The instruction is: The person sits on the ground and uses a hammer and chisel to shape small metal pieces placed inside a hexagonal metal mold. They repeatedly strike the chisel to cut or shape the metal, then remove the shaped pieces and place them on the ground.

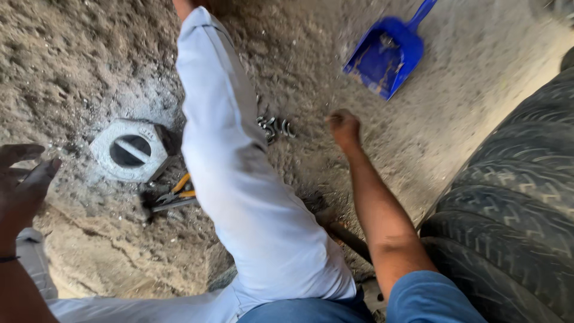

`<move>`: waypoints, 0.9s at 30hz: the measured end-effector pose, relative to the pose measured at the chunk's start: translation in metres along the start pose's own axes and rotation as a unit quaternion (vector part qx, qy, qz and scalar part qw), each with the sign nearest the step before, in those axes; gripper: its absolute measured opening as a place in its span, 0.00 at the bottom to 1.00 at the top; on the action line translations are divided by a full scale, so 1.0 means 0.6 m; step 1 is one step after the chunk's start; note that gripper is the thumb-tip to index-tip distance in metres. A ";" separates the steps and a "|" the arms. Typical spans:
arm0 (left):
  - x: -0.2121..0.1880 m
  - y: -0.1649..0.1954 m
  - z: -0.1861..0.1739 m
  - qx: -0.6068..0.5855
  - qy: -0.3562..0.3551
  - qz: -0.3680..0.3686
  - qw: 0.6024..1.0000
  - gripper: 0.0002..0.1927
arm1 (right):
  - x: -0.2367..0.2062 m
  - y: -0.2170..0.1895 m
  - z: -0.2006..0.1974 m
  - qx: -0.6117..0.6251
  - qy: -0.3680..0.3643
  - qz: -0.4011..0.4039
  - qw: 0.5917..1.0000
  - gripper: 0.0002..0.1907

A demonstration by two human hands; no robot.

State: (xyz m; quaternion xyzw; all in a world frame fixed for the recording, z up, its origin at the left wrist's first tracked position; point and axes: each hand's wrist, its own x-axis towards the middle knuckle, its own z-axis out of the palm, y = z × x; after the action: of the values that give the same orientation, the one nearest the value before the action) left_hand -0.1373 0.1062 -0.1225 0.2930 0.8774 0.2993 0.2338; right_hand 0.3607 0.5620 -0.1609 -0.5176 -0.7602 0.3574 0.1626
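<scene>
**Head view: R fist just beside small metal bits, L hand open at frame edge**

Biggest first. Tyre [508, 203] fills the right side w/ heavy tread, and its wall lies close along the right forearm, so there is no room to swing that way. Outstretched leg [239, 179] in pale trousers runs up the middle and splits the dirt ground [78, 54] into two work zones. To cross from one to the other means going over the leg.

Blue dustpan [385, 54] lies up top, well apart from both hands. Grey hex block [131, 149] w/ a round slotted hole sits left of the leg. Orange-handled pliers [176, 194] lie just below it, partly under the leg's edge. Dark rod [350, 239] pokes out between leg and right arm, near the elbow.

Right hand [345, 128] is curled into a fist, knuckles up; can't tell if anything is inside. Small metal bits [275, 127] lie on the dirt just left of it, close to the leg but not touching the hand. Left hand [21, 179] is at the far left edge, fingers spread, nothing visibly held.

Judgement: bits are small and half lost in grit, so a fingertip pinch from above should do better than a sweep. Most open room lies up and right of the fist, twd the dustpan. Keep the elbow off the rod.
</scene>
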 end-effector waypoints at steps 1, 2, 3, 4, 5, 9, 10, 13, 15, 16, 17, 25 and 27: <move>-0.003 0.003 0.001 0.008 -0.008 -0.010 1.000 0.20 | -0.016 -0.003 0.027 -0.046 -0.023 -0.085 0.995 0.04; -0.006 0.006 0.002 0.016 -0.016 -0.019 1.000 0.18 | -0.035 -0.007 0.054 -0.063 -0.048 -0.053 0.995 0.06; -0.010 0.010 0.002 0.013 -0.022 -0.023 0.999 0.19 | -0.054 -0.012 0.082 -0.079 -0.073 -0.022 0.994 0.08; -0.015 0.014 0.002 0.011 -0.028 -0.025 0.999 0.19 | -0.073 -0.019 0.105 -0.072 -0.104 -0.017 0.992 0.07; -0.019 0.019 0.001 0.008 -0.033 -0.028 0.999 0.19 | -0.091 -0.026 0.127 -0.064 -0.134 -0.013 0.989 0.07; -0.022 0.043 -0.011 0.124 -0.073 0.041 0.989 0.19 | -0.125 -0.051 0.175 -0.037 -0.156 -0.062 0.985 0.07; -0.020 0.051 -0.012 0.122 -0.076 0.049 0.988 0.20 | -0.123 -0.055 0.179 -0.049 -0.158 -0.070 0.984 0.06; -0.015 0.081 -0.011 0.138 -0.079 0.068 0.985 0.21 | -0.098 -0.065 0.186 -0.060 -0.124 -0.096 0.986 0.06; -0.013 0.101 -0.015 0.165 -0.089 0.046 0.981 0.22 | -0.072 -0.073 0.193 -0.070 -0.103 -0.096 0.988 0.06; -0.013 0.110 -0.017 0.181 -0.099 0.019 0.978 0.22 | -0.058 -0.078 0.197 -0.083 -0.100 -0.087 0.988 0.06; -0.012 0.118 -0.018 0.197 -0.110 -0.008 0.974 0.23 | -0.046 -0.085 0.201 -0.095 -0.096 -0.077 0.988 0.06; -0.008 0.141 -0.028 0.212 -0.127 0.011 0.969 0.27 | -0.004 -0.174 0.233 -0.160 -0.094 -0.096 0.978 0.14; -0.008 0.144 -0.029 0.224 -0.130 0.009 0.966 0.28 | -0.009 -0.190 0.239 -0.200 -0.104 -0.096 0.969 0.16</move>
State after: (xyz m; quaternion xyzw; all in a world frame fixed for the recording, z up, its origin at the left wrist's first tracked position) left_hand -0.1117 0.1526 -0.0516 0.3824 0.8815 0.0566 0.2713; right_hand 0.1980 0.4793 -0.1784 -0.4242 -0.8753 0.2321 0.0094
